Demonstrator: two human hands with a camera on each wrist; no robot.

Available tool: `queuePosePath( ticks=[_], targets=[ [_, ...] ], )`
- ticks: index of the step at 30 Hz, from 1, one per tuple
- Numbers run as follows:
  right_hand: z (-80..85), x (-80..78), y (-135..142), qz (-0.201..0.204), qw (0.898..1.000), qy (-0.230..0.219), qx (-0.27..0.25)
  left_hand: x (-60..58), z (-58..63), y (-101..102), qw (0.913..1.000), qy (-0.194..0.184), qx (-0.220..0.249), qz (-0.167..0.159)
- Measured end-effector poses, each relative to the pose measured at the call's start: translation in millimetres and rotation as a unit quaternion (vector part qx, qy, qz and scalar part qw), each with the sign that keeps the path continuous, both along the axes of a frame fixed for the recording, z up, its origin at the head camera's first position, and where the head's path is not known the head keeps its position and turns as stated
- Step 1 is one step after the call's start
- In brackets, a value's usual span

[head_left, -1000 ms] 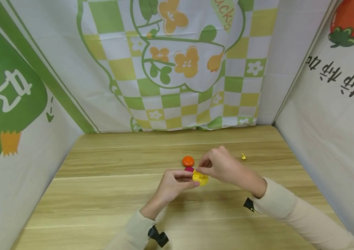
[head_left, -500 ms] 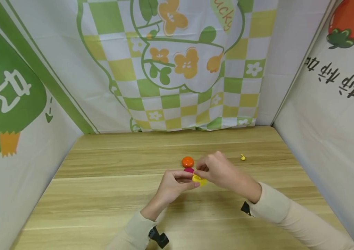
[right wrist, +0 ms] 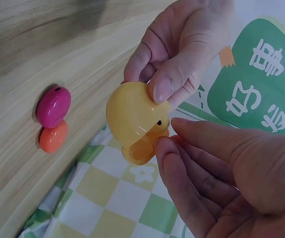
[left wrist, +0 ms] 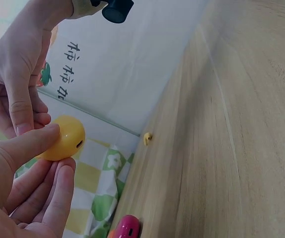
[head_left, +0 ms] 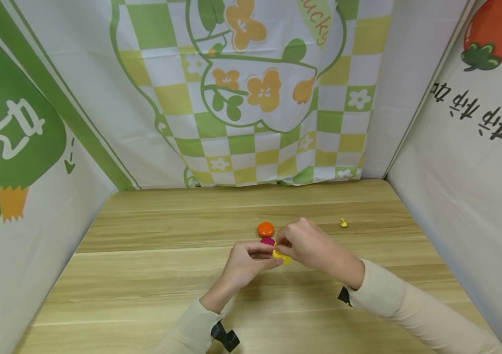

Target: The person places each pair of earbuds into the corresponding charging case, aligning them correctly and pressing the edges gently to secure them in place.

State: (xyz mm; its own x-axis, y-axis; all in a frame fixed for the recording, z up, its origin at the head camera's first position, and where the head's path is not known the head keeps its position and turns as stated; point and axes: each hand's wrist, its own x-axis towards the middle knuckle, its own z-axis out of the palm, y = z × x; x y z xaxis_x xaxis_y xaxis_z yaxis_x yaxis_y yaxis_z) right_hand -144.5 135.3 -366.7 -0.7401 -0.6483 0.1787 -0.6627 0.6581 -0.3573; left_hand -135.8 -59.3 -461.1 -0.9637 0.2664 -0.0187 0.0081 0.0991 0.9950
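Note:
In the head view my left hand [head_left: 241, 265] pinches a yellow earbud charging case [head_left: 283, 258] between thumb and fingers, held over the table. Its lid stands open in the right wrist view, and a small charging port shows on its shell [left wrist: 69, 140] in the left wrist view. My right hand [head_left: 310, 247] is at the mouth of the case, thumb and index finger pinching a yellow earbud [right wrist: 160, 122] with a black spot, mostly hidden by the fingers and the case. Another yellow earbud [head_left: 343, 223] lies on the table, beyond the right hand.
A magenta case [head_left: 267, 241] and a glossy orange case [head_left: 266, 229] sit close together on the wooden table [head_left: 153, 275], just behind the hands. Printed cloth hangs [head_left: 251, 147] behind the table's far edge, with white panels at both sides.
My right hand has shifted slightly left and down, closer over the yellow case. The left hand and the case stay almost still.

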Motion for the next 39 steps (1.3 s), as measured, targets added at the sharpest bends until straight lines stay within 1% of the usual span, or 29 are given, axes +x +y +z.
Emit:
queuePosePath(
  ticks=[3,5,9,13,18,22,24,28,31,34,39],
  targets=[
    [-1.2,-0.4,0,0.003,1.000,-0.008,-0.009,-0.1,-1.0,-1,1.0000,-0.004,-0.001,-0.002],
    [-0.5,-1.0,1,0.002,0.999,-0.025,-0.021,0.0,-1.3,-1,1.0000,-0.006,0.001,-0.004],
    [6.3,-5.3,9,-0.006,0.998,-0.053,-0.038,0.2,-1.3,-2,0.9999,-0.012,0.009,-0.009],
    [19.4,-15.7,27,-0.009,0.998,-0.052,-0.021,0.3,-1.8,-4,0.9996,-0.021,0.016,-0.013],
    [34.2,-35.3,56,0.000,0.998,-0.053,0.017,0.4,-2.5,-4,0.9995,-0.025,0.016,-0.010],
    [38.3,-51.6,79,-0.010,0.998,-0.051,0.043,1.3,-2.6,-5,0.9995,-0.028,0.012,-0.005],
    [37.5,-57.8,89,-0.025,0.997,-0.049,0.050,1.6,-2.7,-5,0.9995,-0.029,0.011,-0.006],
    [29.3,-69.7,104,-0.059,0.995,-0.050,0.055,0.9,-2.6,-6,0.9995,-0.029,0.011,-0.008],
    [19.3,-78.8,116,-0.086,0.993,-0.059,0.063,0.4,-2.7,-6,0.9996,-0.025,0.012,-0.010],
    [8.0,-88.2,127,-0.104,0.990,-0.065,0.074,0.0,-2.9,-6,0.9996,-0.021,0.014,-0.013],
    [-8.9,-100.8,143,-0.137,0.983,-0.094,0.084,-0.8,-3.2,-5,0.9997,-0.019,0.013,-0.011]
  ],
)
